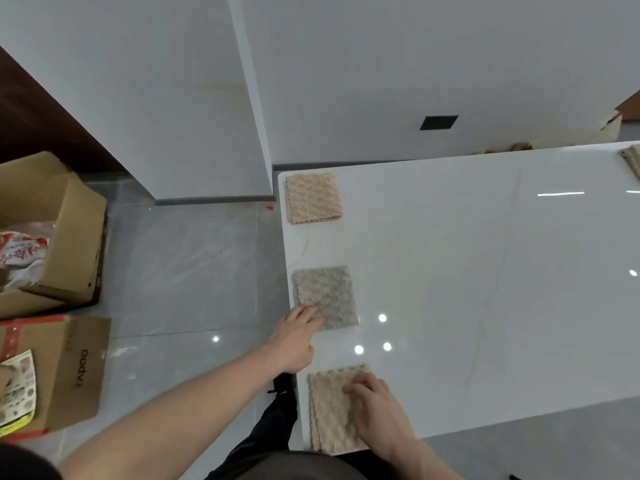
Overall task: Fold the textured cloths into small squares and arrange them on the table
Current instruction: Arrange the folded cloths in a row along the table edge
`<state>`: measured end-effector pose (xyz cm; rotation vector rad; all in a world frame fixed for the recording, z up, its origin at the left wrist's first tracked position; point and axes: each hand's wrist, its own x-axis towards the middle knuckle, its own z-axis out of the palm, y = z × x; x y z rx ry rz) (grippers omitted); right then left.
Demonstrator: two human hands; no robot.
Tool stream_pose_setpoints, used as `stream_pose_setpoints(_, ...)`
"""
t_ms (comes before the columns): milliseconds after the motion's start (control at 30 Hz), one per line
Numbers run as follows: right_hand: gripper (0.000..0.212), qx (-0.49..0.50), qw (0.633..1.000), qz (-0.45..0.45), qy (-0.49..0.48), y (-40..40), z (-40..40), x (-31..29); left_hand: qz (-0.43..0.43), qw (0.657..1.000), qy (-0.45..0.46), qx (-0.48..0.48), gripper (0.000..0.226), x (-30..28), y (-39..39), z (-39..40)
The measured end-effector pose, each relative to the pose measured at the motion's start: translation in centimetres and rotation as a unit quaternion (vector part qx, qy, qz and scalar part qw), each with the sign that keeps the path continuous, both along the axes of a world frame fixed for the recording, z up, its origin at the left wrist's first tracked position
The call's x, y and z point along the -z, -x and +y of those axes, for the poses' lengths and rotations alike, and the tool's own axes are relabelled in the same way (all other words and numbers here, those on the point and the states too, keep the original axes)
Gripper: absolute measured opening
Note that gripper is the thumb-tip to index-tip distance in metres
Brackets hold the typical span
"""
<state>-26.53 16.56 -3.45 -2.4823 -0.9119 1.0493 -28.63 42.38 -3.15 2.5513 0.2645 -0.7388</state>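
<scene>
**Three folded cloths along the surface's left edge, a hand on two of them**

Writing: the lower cardboard box [59,368] at the left of the frame bears dark lettering on its side, seemingly "rapoo", seen turned sideways. A printed leaflet [17,393] lies on its top; its text is too small to read. The open cardboard box [69,230] above it holds a white bag [24,254] with red characters, not legible.

Surroundings: grey tiled floor [190,271] fills the left centre of the frame. A white wall corner [252,116] rises behind the glossy white surface [485,271]. A small dark rectangle [439,122] sits on the wall at upper right. A dark trouser leg and shoe [280,393] show beside the surface's near left corner.

Count: three folded squares in a column down the surface's left edge, spaced apart. Beige cloth [313,197] farthest up, untouched. Grey-beige cloth [325,296] in the middle; the left hand [294,341] lies with straight fingers resting on its lower left corner, gripping nothing. Near beige cloth [332,410] at the bottom; the right hand [374,407] presses on it with lightly bent fingers. A fourth cloth's edge [632,161] shows at the frame's upper right.
</scene>
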Motion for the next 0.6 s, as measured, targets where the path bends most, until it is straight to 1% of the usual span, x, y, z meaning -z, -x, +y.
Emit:
stream_pose_setpoints(33,0.05,-0.014,1.0,0.012,0.02,0.1,0.0,-0.1,-0.011,1.0,-0.003,-0.013,0.074,-0.4,0.0,-0.3)
stream_pose_setpoints(100,0.052,-0.017,0.999,0.037,0.026,0.2,-0.1,-0.3,-0.04,0.999,-0.006,-0.035,0.072,-1.5,0.4,-1.3)
stream_pose_setpoints(200,0.049,0.007,0.998,0.054,-0.025,-0.1,-0.7,-0.7,-0.069,0.996,0.001,-0.063,0.068,-2.9,2.6,-3.8)
stream_pose_setpoints(267,0.044,0.029,0.996,0.061,-0.062,-0.5,-2.0,-1.1,-0.065,0.995,0.003,-0.075,0.062,-3.3,4.7,-6.3)
stream_pose_setpoints(333,0.038,0.046,0.993,0.069,-0.085,-1.2,-3.9,-1.7,-0.057,0.994,0.006,-0.089,0.06,-3.5,6.7,-9.4)
stream_pose_setpoints(433,0.037,0.052,0.993,0.062,-0.084,-2.6,-7.4,-2.1,-0.043,0.992,0.021,-0.115,0.061,-3.9,8.6,-14.1)
stream_pose_setpoints(500,0.037,0.049,0.995,0.052,-0.07,-3.4,-9.7,-2.2,-0.008,0.993,0.02,-0.117,0.063,-4.0,9.2,-16.7)
stream_pose_setpoints(600,0.034,0.066,0.995,0.038,-0.064,-4.2,-12.4,-2.5,0.059,0.991,0.013,-0.121,0.072,-3.5,9.6,-19.1)
